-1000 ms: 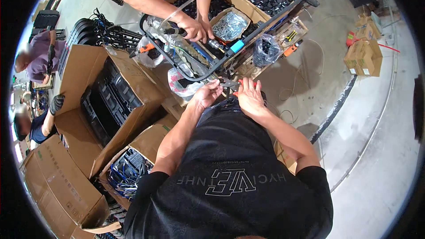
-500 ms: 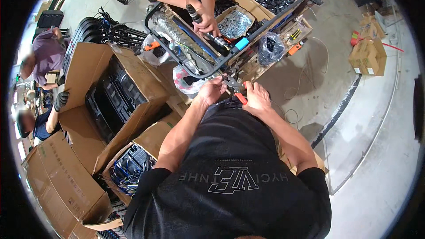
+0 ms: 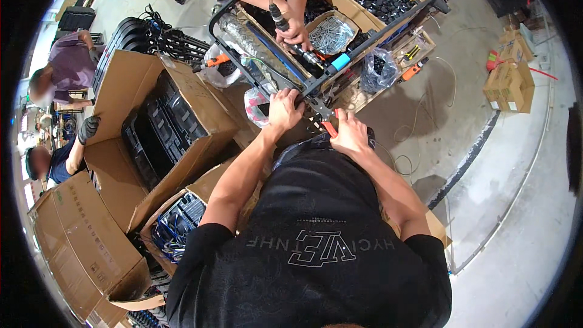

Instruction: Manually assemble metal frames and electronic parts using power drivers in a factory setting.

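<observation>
My right hand (image 3: 350, 133) is closed around the orange handles of a pair of pliers (image 3: 330, 129). The grey jaws point up and left, beside the near corner of a black tubular frame (image 3: 388, 29). My left hand (image 3: 284, 110) is closed on that frame, its fingers curled over the near bar just left of the pliers. What the jaws touch is too small to make out. Across the frame, a co-worker's hands (image 3: 296, 33) hold a black and silver power tool (image 3: 311, 56) near a blue sleeve (image 3: 340, 62) on the bar.
Beyond the frame are cardboard bins of black parts (image 3: 388, 5) and a box of screws (image 3: 333, 33). A plastic bag (image 3: 378, 70) hangs at its right. Left stands an open carton (image 3: 124, 82) of black plastic trays, with two people behind it. A hose (image 3: 416, 121) lies on the floor.
My left hand has moved up from beside the pliers' jaws onto the frame's bar. My right hand still holds the pliers in about the same place. The view has shifted slightly.
</observation>
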`<move>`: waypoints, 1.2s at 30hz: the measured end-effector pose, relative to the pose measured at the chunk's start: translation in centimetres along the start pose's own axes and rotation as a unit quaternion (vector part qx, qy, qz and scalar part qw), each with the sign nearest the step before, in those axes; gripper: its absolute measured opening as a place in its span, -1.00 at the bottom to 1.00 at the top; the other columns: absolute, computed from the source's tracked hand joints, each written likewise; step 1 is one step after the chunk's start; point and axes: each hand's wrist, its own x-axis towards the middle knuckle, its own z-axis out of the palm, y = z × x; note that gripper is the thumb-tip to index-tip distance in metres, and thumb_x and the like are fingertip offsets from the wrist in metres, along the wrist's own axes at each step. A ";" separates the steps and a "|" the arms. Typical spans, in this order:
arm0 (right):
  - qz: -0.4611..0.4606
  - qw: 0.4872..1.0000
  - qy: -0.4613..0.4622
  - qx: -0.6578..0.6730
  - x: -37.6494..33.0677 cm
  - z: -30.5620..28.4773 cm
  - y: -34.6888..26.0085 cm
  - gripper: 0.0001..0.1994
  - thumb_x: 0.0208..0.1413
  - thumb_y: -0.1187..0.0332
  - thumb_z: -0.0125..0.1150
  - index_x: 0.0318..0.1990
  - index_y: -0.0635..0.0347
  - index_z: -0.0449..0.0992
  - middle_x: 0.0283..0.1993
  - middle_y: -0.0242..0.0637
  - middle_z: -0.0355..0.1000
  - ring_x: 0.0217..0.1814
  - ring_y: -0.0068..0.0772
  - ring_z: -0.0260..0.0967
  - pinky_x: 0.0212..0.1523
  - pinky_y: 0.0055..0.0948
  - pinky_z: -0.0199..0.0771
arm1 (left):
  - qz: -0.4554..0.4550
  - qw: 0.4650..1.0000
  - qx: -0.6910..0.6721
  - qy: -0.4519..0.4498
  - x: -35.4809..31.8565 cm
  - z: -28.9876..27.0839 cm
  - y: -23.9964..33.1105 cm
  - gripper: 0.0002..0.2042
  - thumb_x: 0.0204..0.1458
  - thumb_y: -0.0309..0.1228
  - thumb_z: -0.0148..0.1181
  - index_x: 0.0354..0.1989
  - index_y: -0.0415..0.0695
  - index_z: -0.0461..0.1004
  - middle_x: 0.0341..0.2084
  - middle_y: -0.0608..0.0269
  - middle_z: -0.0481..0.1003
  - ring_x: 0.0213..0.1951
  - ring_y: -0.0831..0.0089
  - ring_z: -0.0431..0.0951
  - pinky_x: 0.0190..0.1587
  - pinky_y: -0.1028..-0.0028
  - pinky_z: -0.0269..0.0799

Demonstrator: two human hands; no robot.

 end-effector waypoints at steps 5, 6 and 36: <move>0.001 1.000 0.026 -0.011 0.5 1.6 -0.9 -0.36 -0.16 0.31 0.29 0.13 0.34 0.25 -0.10 0.11 0.34 -0.10 0.12 0.46 -0.15 -0.03 0.48 | 0.032 0.998 -0.003 0.048 -0.3 1.0 0.0 -0.74 -0.11 -0.30 0.28 -0.24 -0.12 0.53 -0.33 0.13 0.47 -0.17 0.13 0.46 -0.11 0.19 0.27; -0.001 0.999 0.036 -0.005 0.5 1.9 -1.0 -0.35 -0.16 0.31 0.30 0.13 0.35 0.25 -0.11 0.11 0.34 -0.10 0.12 0.46 -0.16 -0.03 0.48 | 0.032 0.998 -0.004 0.045 -0.3 1.1 0.0 -0.74 -0.11 -0.30 0.28 -0.24 -0.12 0.53 -0.33 0.13 0.47 -0.17 0.13 0.46 -0.11 0.19 0.27; 0.009 0.572 -0.485 0.661 10.0 4.8 10.9 -0.47 -0.17 0.58 0.10 0.10 0.30 0.37 -0.23 -0.34 0.47 -0.37 -0.57 0.38 -0.37 -0.59 0.38 | -0.100 0.993 -0.024 0.055 0.4 1.9 2.0 -0.70 -0.08 -0.16 0.35 -0.39 -0.16 0.55 -0.41 0.12 0.47 -0.22 0.15 0.45 -0.13 0.22 0.25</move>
